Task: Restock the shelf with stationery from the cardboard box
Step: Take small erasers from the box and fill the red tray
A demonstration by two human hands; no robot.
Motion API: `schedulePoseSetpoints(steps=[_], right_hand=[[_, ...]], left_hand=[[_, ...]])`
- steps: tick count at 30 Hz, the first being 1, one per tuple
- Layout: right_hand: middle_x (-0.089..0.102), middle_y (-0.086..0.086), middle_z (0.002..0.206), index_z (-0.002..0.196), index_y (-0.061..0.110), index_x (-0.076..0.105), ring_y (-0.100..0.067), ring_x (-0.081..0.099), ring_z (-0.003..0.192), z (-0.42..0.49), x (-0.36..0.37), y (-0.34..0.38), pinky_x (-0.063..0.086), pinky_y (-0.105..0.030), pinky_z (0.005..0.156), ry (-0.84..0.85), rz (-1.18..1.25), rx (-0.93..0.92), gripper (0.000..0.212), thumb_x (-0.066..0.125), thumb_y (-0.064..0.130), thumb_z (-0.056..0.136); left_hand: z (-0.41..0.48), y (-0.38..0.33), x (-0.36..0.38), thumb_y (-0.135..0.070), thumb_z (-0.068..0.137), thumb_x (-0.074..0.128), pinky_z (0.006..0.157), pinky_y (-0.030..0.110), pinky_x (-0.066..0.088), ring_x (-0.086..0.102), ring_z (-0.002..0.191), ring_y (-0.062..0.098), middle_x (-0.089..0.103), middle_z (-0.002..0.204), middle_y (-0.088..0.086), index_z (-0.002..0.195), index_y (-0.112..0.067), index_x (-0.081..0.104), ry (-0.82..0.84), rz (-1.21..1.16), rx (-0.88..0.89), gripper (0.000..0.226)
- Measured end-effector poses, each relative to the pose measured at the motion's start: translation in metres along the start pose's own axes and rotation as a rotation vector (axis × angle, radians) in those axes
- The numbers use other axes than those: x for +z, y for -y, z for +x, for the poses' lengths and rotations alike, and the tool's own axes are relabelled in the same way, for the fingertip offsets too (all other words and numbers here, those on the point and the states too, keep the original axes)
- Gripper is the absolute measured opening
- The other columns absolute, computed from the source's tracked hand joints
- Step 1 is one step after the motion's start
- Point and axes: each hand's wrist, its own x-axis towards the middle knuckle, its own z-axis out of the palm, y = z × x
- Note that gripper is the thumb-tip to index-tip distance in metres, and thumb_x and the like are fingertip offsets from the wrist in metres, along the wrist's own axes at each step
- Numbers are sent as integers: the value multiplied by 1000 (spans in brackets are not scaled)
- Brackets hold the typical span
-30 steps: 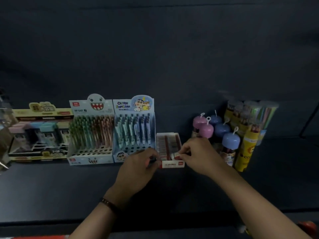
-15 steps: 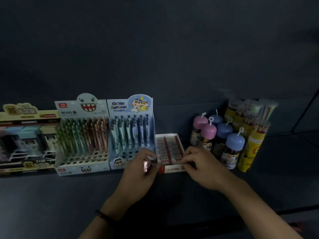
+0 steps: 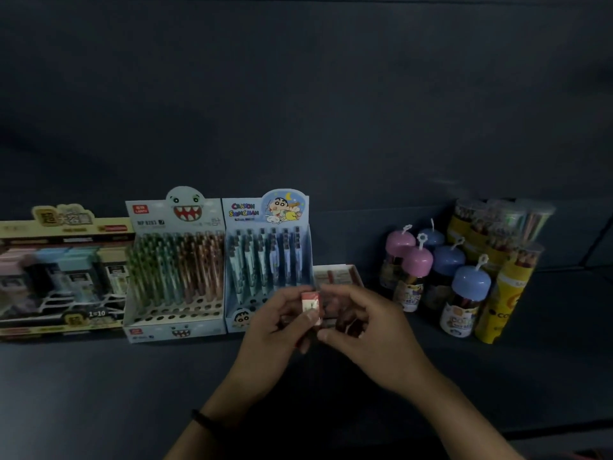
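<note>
- Since half a second ago both hands have lifted off the front of the small eraser box (image 3: 335, 275). The eraser (image 3: 310, 306) is now held up in front of it instead of low at its left corner.
- The left hand (image 3: 275, 330) pinches the eraser between thumb and curled fingers. It stands upright with its red end on top.
- The right hand (image 3: 368, 333) is just beside it, fingers curled, its thumb tip at the eraser's lower edge. I cannot tell whether it actually grips the eraser.
- The eraser is above the dark shelf (image 3: 99, 393), between the two hands, and hides part of the box's front.
- A dark band (image 3: 202, 419) sits on the left wrist.
- Left of the eraser box, touching it, stands a blue pen display (image 3: 268, 260) with a cartoon header, then a toothy-monster pen display (image 3: 175, 270), then a wide yellow-edged display box (image 3: 63, 273), which is blurred.
- To the right, apart from the eraser box, are jars with pink and blue caps (image 3: 471, 283) and yellow pencil tubes (image 3: 507, 293).
</note>
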Motion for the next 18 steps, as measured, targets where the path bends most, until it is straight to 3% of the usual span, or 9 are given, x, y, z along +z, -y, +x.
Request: schedulePoseSetpoints(steps=[3,7,10,12,16,18], right_hand=[[67,20,122,142,42,64,-5,69,114,6,-1,-4,55,-24,98,29,-26,-37,71,89,12,83],[68,16,107,121,33,77,-13,70,101,14,-8,-5,55,-24,85,70,-85,-89,45,93,22,81],[69,12,97,100,28,77,-15,70,87,18,-11,-5,55,-28,75,-31,-103,-135,32,96,22,76],[69,14,104,105,23,78,-13,70,91,19,-11,-6,55,-25,78,-71,-160,-209,37,97,16,75],[74,10,109,103,14,83,-7,72,100,23,-11,-11,55,-20,87,-11,-206,-375,21,90,11,83],[76,8,108,102,14,84,-4,72,99,31,-16,-17,55,-19,88,10,-266,-382,17,89,14,85]], left_hand=[[-2,1,-2,-9,99,70,54,29,47,59,67,20,73,92,15,116,-17,72,23,21,-10,19],[-2,-1,-1,-26,91,74,54,29,41,50,60,18,67,76,9,104,-16,79,-13,-47,-33,17],[-2,-1,-2,-9,96,71,55,27,42,50,61,16,69,84,13,114,-16,80,-7,-124,-47,22],[-2,1,-1,0,97,70,55,28,43,51,60,15,71,87,15,114,-16,79,-16,-98,-41,25],[-1,-1,-2,-3,98,70,54,29,43,52,60,16,71,84,13,106,-21,79,-32,-72,-32,22],[0,-2,-2,-5,100,68,56,29,44,52,62,17,71,86,7,113,-24,79,-33,-58,-31,26]])
